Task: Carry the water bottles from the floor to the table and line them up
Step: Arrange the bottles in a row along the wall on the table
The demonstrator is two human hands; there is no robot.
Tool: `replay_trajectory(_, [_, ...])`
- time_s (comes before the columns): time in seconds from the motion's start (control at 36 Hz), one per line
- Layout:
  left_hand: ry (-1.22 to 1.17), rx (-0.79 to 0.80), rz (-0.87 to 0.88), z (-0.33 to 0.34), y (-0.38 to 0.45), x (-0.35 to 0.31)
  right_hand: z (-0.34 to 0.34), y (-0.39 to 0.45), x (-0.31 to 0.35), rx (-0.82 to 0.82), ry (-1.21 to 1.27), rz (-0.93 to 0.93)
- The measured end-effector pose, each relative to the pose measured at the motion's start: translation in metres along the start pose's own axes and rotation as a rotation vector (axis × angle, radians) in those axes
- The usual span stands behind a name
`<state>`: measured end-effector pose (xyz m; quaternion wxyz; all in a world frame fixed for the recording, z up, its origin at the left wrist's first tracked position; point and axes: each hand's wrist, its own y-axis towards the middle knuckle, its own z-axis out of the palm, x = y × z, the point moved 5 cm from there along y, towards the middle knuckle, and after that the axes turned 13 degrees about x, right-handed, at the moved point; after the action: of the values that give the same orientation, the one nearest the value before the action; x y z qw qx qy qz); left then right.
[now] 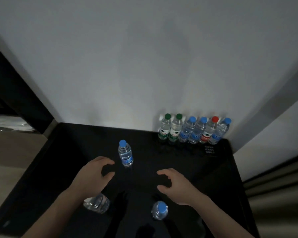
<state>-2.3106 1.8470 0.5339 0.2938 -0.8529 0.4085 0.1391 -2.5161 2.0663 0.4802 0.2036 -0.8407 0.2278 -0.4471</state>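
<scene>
While both hands hover over the black worktop (76, 143), neither holds anything. The left hand (93, 174) has its fingers loosely curled and spread, thumb apart from them; the right hand (172, 184) is the same, fingers and thumb forming a wide gap.

Taking the lone upright bottle (125, 153) with the blue cap as the landmark: it stands near the middle of the worktop, and the left hand's fingertips are just beside its lower part, to its left, not touching it. The right hand is well to the right of it and nearer the person. A row of six bottles (194, 131) stands far right of the landmark against the white wall (127, 66), touching side by side: two green caps, two blue, one red, one blue. Nearer the person than the landmark, a clear bottle (97, 203) shows partly under the left forearm, and another blue-capped bottle (160, 210) stands below the right wrist.
</scene>
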Motion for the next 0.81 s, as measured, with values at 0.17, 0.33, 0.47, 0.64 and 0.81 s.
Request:
replay_trajectory(0.17, [-0.006,0.111,0.061,-0.003,-0.011,0.043,0.037,0.001,0.025,-0.078,0.045,0.104])
replay_trajectory(0.33, [0.019,0.221,0.121,0.000,-0.019,0.083,0.074,-0.005,0.023,-0.197,0.093,0.261])
replay_trajectory(0.47, [0.051,0.280,0.184,0.002,-0.020,0.095,0.105,-0.023,0.007,-0.298,0.103,0.436])
replay_trajectory(0.64, [0.106,0.308,0.262,-0.006,-0.004,0.082,0.126,-0.026,0.006,-0.465,0.158,0.505])
replay_trajectory(0.81, [0.182,0.203,0.321,-0.027,0.044,0.045,0.126,-0.016,0.014,-0.534,0.158,0.513])
